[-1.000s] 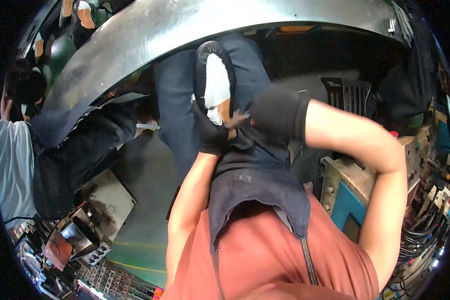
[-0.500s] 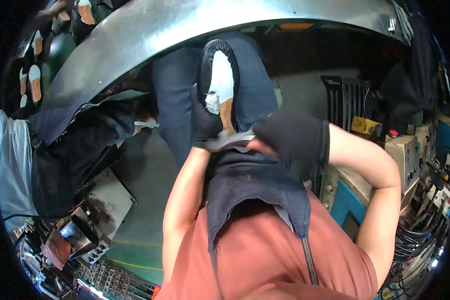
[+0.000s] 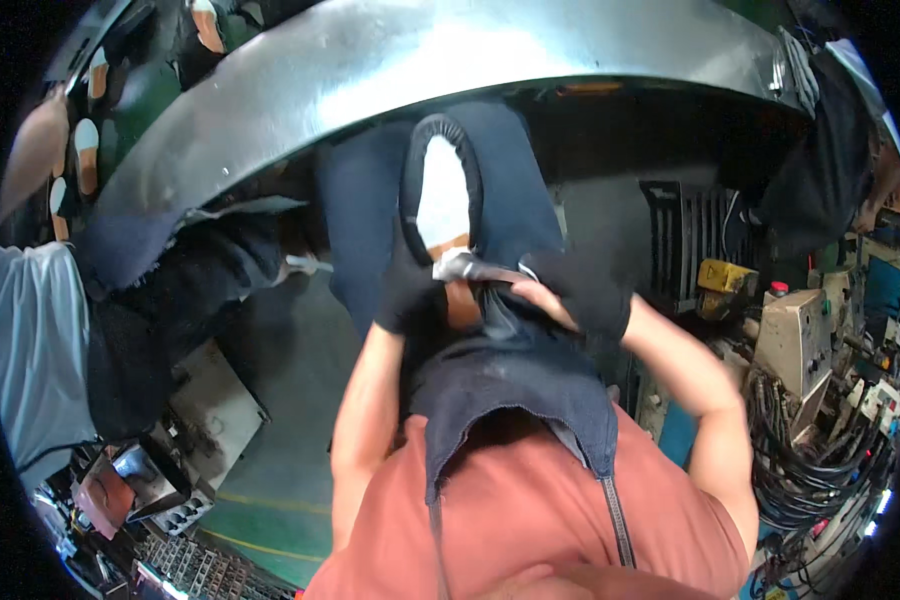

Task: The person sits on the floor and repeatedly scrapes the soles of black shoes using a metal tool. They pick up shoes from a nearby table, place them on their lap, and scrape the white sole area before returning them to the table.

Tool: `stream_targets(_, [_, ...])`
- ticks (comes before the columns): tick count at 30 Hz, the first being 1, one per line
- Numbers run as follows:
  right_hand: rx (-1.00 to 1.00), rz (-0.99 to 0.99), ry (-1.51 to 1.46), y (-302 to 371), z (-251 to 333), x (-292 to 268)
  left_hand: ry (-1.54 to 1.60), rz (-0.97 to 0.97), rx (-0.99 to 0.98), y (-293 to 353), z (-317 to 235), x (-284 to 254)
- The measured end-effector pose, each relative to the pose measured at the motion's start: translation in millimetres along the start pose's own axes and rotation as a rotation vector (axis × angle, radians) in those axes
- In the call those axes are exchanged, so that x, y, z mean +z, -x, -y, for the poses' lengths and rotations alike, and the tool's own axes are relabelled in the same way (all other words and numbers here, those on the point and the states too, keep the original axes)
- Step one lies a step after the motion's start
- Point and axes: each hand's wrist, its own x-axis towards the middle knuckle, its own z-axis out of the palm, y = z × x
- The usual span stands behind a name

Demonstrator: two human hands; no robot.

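A black shoe (image 3: pixel 443 190), sole side up, lies over my lap with its toe pointing away from me. Its underside is white toward the toe and tan toward the heel, and gathered black edging runs round the toe. My left hand (image 3: pixel 410 280), in a black glove, is closed round the shoe's left side near the heel. In my right hand (image 3: pixel 590 290), also gloved with bare fingertips, is a slim grey metal hand tool (image 3: pixel 495 272), blurred, its exact kind unclear. The tool's far end meets a crumpled white piece (image 3: pixel 450 263) over the tan part.
A curved metal bench edge (image 3: pixel 270 115) arcs beyond my knees. Several similar shoes (image 3: pixel 87 158) and another person's arm (image 3: pixel 35 155) are at far left. On the right stand a yellow pedal (image 3: pixel 725 285), a control box (image 3: pixel 795 330) and bundled cables (image 3: pixel 800 440).
The shoe sits lower in the picture. My right hand has shifted down, and the tool's end is now over the tan part at the white piece, which has moved toward the heel.
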Motion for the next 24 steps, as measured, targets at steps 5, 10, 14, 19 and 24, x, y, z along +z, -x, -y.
stream_targets(5, [0.540, -0.301, -0.621, 25, -34, 100, 0.187, -0.162, -0.012, -45, 0, -14])
stream_targets(10, [0.699, -0.255, -0.923, -20, -72, 124, 0.635, 0.086, -0.017, -173, -125, -25])
stream_targets(14, [0.733, -0.165, -0.957, -64, -84, 86, 0.177, 0.128, 0.178, -241, -177, -25])
stream_targets(19, [0.695, -0.093, -0.914, -113, -91, 60, -0.126, -0.307, 0.158, -351, -188, -50])
stream_targets(24, [0.789, -0.051, -0.935, -125, -93, 47, -0.782, -0.660, 0.384, -415, -147, -142])
